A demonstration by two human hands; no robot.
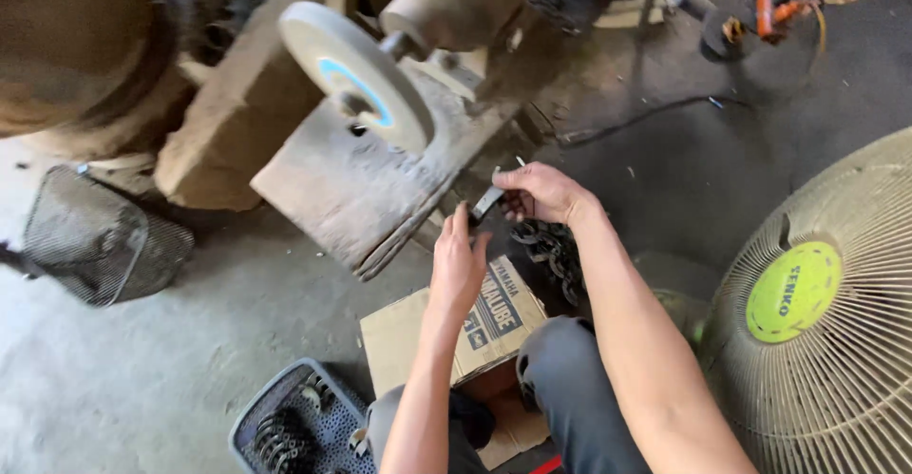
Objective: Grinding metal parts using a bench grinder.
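Left hand (458,263) and right hand (541,192) pinch opposite ends of a small dark metal piece (486,203), perhaps a blade, held just below the grinding wheel (356,75), above cardboard box (475,327); firm two-ended grip keeps it steady.

Grinding wheel (356,80) and wooden block (370,184) close ahead of hands, fan (826,312) right, bare floor (190,341) left.

Both forearms are bare to above the elbow, with no sleeves, gloves, rings or wristbands on the left hand (458,263) or the right hand (543,192). Both legs are clothed in grey trousers (570,379), creased over the bent knees.
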